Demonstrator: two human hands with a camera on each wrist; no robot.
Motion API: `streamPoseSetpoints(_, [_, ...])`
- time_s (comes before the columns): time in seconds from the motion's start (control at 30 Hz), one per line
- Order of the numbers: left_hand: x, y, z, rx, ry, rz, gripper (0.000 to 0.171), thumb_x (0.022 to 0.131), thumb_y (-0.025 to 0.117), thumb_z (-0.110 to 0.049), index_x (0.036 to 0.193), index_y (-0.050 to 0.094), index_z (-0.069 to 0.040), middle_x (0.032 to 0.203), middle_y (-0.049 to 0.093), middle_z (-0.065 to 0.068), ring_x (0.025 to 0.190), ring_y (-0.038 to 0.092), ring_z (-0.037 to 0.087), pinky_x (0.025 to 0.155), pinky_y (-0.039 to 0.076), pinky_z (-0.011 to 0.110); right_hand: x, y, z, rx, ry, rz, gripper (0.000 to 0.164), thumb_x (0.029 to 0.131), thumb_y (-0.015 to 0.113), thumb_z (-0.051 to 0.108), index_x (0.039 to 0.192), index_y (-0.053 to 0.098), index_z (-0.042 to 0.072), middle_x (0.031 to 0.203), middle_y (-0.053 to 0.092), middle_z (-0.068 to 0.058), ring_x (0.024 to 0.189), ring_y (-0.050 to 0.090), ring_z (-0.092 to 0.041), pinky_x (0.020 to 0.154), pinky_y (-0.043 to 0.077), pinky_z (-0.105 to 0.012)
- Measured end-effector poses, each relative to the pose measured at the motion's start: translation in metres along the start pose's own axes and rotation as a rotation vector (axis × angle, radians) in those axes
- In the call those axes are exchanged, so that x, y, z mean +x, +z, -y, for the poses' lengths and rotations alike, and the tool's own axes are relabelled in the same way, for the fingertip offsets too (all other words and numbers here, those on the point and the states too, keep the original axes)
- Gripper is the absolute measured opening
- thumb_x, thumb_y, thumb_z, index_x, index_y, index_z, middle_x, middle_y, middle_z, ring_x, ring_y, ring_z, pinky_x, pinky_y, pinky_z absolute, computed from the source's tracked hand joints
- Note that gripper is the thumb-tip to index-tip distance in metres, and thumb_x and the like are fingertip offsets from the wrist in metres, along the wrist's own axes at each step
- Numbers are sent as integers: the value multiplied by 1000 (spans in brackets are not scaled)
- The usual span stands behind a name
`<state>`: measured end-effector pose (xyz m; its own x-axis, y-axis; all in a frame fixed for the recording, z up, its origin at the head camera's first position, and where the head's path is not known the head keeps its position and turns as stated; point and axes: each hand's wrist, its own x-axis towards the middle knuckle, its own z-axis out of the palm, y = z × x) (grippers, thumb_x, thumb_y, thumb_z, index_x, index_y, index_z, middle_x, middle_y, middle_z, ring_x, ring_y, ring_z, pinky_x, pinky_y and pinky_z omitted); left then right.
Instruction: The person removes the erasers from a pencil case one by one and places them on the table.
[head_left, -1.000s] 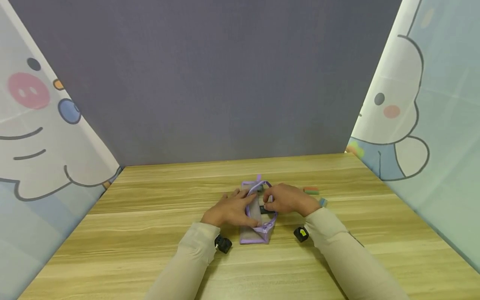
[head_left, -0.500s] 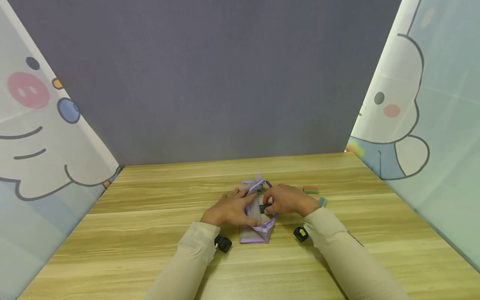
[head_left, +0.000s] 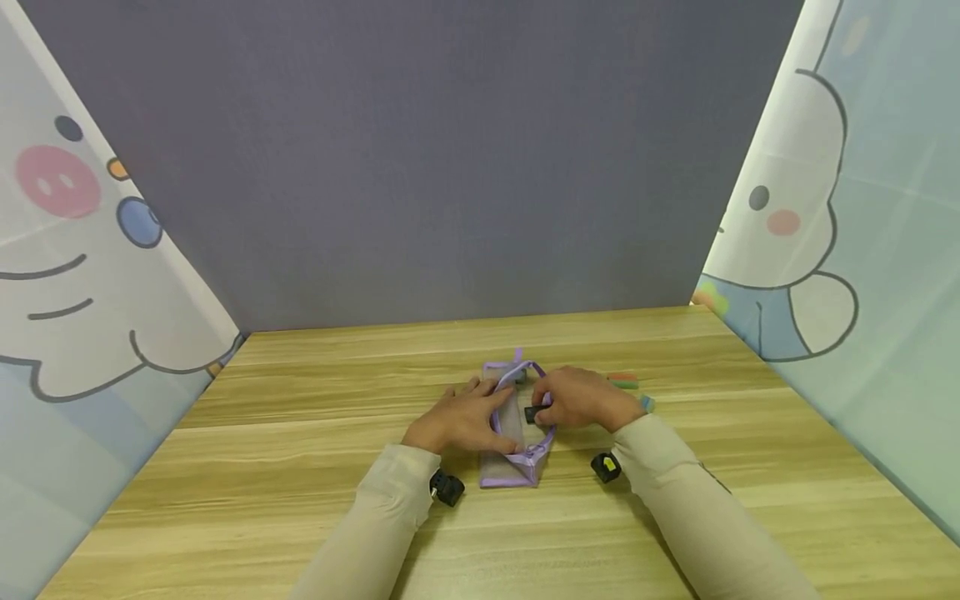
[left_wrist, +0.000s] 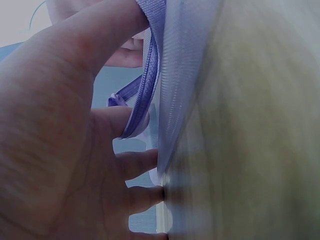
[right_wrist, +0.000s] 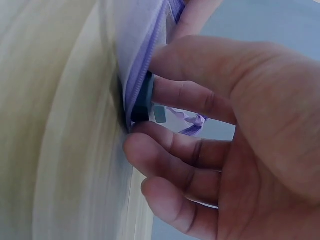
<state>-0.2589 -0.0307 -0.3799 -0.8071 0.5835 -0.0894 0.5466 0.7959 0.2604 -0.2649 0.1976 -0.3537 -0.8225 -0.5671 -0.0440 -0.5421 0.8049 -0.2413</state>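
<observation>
A mesh zip pouch [head_left: 508,481] with purple edging lies on the table, its mouth open. My left hand [head_left: 459,421] holds the near-left side of that mouth, thumb and forefinger hooked inside the zip edge [left_wrist: 150,75], the other fingers spread outside. Inside the opening, my right hand [head_left: 577,398] pinches a small dark block [head_left: 532,414] between thumb and forefinger; the right wrist view shows the dark block [right_wrist: 143,100] just behind the zip, partly covered. Its other fingers are bent and loose. Another greyish-green block [right_wrist: 159,114] sits deeper in the pouch.
Right of the pouch lie a red-and-green block [head_left: 623,381] and a blue block [head_left: 647,404], the latter partly hidden by the right wrist. A dark panel [head_left: 465,167] stands behind the wooden table [head_left: 300,433], with printed cloths at both sides.
My right hand has shifted slightly to the right and away, and the dark block has moved a little with it. The left hand and the pouch stay where they were.
</observation>
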Motion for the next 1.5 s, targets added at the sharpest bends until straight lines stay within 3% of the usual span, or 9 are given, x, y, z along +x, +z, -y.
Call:
streamPoseSetpoints(0.43, [0,0,0,-6,-5,5,101,80,64,-74,159,32,-20,164,23,11,149,17,41,113,17,67,-1,0,2,-6,35,6,12,89,76,28,99,74,22,90,67,7,77,61,-11,70,53,-40])
streamPoseSetpoints(0.67, [0,1,1,-9,-10,12,102,80,64,-75,160,30,-21,165,21,10,150,15,42,113,16,67,0,5,8,-59,74,-12,21,90,73,42,101,74,24,95,69,8,80,63,-13,70,54,-42])
streamPoseSetpoints(0.97, [-1,0,-1,-13,-1,10,102,80,64,-74,160,29,-21,165,21,10,149,15,43,113,15,68,1,8,12,-68,133,-22,27,88,73,47,99,73,22,86,66,8,69,57,-12,63,50,-38])
streamPoseSetpoints(1.27, [0,1,0,-10,-4,10,102,80,63,-75,160,29,-21,165,20,10,149,15,43,113,16,68,3,8,13,-54,161,-21,18,87,74,42,91,72,24,78,62,10,66,56,-13,59,48,-37])
streamPoseSetpoints(1.5, [0,1,1,-12,0,-2,101,80,64,-73,160,31,-21,165,22,11,149,17,44,112,17,68,2,8,15,-44,171,-23,28,87,73,51,87,69,23,76,60,8,64,54,-13,58,46,-35])
